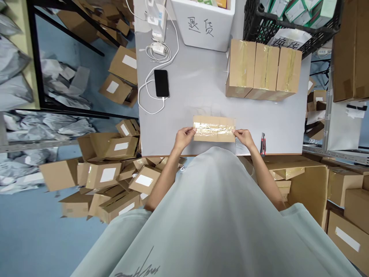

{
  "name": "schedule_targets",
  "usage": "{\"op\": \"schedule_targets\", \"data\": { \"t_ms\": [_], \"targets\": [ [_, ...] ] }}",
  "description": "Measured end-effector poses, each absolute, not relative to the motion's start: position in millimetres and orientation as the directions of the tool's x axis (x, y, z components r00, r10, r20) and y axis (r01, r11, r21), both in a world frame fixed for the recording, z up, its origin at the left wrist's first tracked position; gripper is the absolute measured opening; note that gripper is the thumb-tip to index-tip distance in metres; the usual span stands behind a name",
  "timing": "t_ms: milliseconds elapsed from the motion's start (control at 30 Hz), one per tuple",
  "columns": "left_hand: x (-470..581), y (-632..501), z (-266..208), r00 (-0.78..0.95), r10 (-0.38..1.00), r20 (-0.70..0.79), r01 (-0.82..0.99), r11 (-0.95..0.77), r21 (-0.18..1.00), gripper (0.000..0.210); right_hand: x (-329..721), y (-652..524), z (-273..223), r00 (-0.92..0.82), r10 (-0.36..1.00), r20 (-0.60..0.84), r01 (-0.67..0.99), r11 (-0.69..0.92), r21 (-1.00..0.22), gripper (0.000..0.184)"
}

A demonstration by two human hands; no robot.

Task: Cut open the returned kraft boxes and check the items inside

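Observation:
A small cardboard box [215,135], with shiny clear tape along its upper face, is in front of me near the table's front edge. My left hand [185,137] pinches its left end between thumb and fingers. At the opposite end my right hand [243,137] grips the box the same way. Its underside is hidden, so I cannot tell whether it touches the table. To the right of my right hand lies a red and black utility knife [263,144].
Three taped cartons [266,69] stand at the table's back right, before a black crate [292,29]. A white foam bin [204,25] is at the back. A phone [162,83] with a white cable lies left. Opened boxes [115,173] cover the floor at left; a large carton [308,192] stands right.

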State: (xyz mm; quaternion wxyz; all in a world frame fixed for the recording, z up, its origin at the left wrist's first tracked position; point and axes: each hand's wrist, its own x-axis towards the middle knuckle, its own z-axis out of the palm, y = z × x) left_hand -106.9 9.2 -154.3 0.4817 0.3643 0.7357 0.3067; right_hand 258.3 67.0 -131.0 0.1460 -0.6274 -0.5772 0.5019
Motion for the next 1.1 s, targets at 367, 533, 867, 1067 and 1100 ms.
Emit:
{"op": "schedule_targets", "data": {
  "t_ms": [367,533,867,1067,1100],
  "targets": [
    [-104,7,-154,-0.292,0.823,-0.487,0.23,0.555,0.8,0.055,257,64,-131,-0.156,0.877,-0.454,0.545,-0.307,-0.78,0.064],
    [-103,7,-157,-0.298,0.82,-0.489,0.205,0.555,0.806,0.057,257,64,-128,-0.157,0.876,-0.456,0.528,-0.316,-0.788,0.063],
    [-101,6,-157,-0.285,0.823,-0.492,0.169,0.548,0.819,0.052,254,62,-125,-0.144,0.876,-0.46,0.508,-0.333,-0.794,0.068],
    [-105,-1,-158,-0.253,0.822,-0.51,0.133,0.552,0.823,0.057,255,56,-121,-0.141,0.877,-0.459,0.501,-0.337,-0.797,0.071],
    [-106,-2,-157,-0.244,0.821,-0.517,0.124,0.555,0.823,0.057,255,54,-120,-0.146,0.874,-0.464,0.502,-0.339,-0.796,0.071]
  ]
}}
